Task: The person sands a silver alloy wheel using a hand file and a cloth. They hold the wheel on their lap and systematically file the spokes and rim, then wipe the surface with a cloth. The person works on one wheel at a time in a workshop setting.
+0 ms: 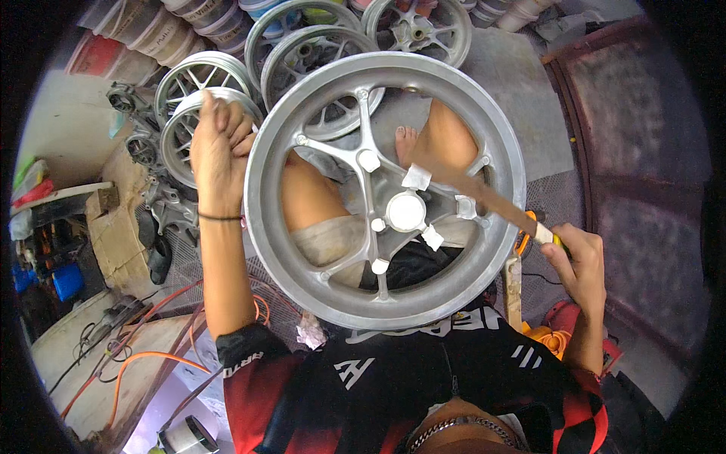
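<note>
A bare cast alloy motorcycle wheel point(431, 315) fills the space before me, over my legs and close to my chest. White tape or paper covers its hub centre point(405, 211) and several smaller spots around it. My right hand point(578, 267) grips the yellow handle of a flat brown file point(493, 201). Its blade slants across the wheel's right side, the blurred tip near a square white patch point(417, 177). At the wheel's left edge my left hand point(222, 133) has its fingers curled and appears to touch the rim; whether it holds the rim is hidden.
More alloy wheels point(417, 34) lean together beyond my feet. Stacked plastic tubs point(164, 42) bearing writing stand behind them. Metal castings point(170, 207) lie at the left, near orange and red cables point(153, 357). A dark-framed panel point(641, 142) stands at the right.
</note>
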Demonstrator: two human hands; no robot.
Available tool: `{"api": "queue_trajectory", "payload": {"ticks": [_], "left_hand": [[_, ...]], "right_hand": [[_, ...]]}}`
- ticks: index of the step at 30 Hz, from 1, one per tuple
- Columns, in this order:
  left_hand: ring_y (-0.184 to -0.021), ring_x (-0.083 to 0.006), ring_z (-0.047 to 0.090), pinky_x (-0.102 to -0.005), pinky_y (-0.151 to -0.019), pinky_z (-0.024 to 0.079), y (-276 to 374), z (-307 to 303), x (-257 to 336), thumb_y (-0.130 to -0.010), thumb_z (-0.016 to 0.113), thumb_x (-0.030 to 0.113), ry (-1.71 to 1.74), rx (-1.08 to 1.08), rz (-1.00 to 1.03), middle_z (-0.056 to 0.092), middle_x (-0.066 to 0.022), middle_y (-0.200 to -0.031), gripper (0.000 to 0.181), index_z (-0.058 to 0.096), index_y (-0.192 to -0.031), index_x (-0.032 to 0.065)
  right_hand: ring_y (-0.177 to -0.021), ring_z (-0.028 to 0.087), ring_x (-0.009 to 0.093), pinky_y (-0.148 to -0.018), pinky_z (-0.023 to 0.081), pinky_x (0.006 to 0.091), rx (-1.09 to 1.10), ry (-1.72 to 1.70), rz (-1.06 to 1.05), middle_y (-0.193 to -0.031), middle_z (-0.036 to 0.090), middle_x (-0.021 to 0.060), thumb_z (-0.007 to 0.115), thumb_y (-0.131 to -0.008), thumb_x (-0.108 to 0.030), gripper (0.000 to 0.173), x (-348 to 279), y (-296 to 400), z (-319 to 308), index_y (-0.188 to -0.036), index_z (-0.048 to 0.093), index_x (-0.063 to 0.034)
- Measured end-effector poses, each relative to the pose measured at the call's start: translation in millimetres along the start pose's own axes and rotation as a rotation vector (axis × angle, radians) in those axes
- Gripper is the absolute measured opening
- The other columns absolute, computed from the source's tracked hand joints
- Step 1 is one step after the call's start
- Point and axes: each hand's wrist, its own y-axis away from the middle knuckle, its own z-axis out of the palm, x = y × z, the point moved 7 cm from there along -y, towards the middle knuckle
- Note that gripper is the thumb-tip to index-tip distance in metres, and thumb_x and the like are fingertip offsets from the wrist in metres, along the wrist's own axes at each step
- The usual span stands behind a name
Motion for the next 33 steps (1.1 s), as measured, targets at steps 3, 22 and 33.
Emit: {"api": "queue_trajectory", "payload": {"ticks": [3,22,33], "left_hand": [[-0.053,-0.0051,0.023,-0.0203,-0.041,0.018,27,2,17,-0.104,0.044,0.04,-0.004,-0.055,0.143,0.029,0.0032,-0.064,0.045,0.036,-0.069,0.0129],[-0.052,-0.0058,0.025,-0.0217,-0.043,0.024,110,-4,30,-0.106,0.039,0.034,-0.223,0.057,0.381,0.033,0.0018,-0.066,0.039,0.051,-0.087,0.0012],[-0.053,-0.0021,0.029,-0.0196,-0.047,0.024,110,0,11,-0.104,0.046,0.026,-0.575,0.111,0.404,0.036,0.0061,-0.063,0.03,0.056,-0.103,-0.003]], "right_hand": [[-0.056,0.058,0.034,-0.052,0.044,0.0394,-0.044,0.117,0.001,-0.066,0.058,0.0165,0.071,-0.085,-0.028,0.03,-6,-8,10,-0.084,0.062,0.0003],[-0.056,0.057,0.034,-0.054,0.042,0.04,-0.147,0.197,0.073,-0.064,0.055,0.0159,0.073,-0.082,-0.034,0.035,-6,-22,-30,-0.078,0.062,-0.0005],[-0.055,0.054,0.034,-0.052,0.04,0.0408,-0.102,0.529,-0.13,-0.062,0.051,0.0141,0.076,-0.076,-0.035,0.038,-51,-51,-58,-0.077,0.058,-0.0016]]}}
